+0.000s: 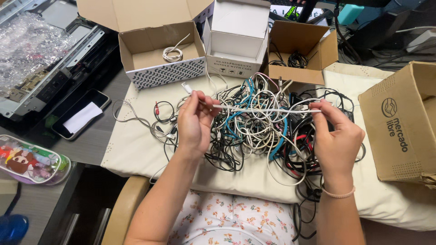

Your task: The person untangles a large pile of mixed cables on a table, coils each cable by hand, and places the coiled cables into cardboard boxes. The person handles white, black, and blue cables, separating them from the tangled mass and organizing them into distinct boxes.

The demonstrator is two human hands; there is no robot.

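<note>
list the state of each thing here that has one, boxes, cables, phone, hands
left hand: pinched shut on the white cable
right hand: pinched shut on the white cable
white cable: stretched taut between both hands
cable pile: tangled, loose on the cloth
patterned box: open, one coiled white cable inside
white box: open, lid up
small brown box: open, dark coiled cables inside
large brown box: tipped on its side
phone: screen dark, paper on it
</note>
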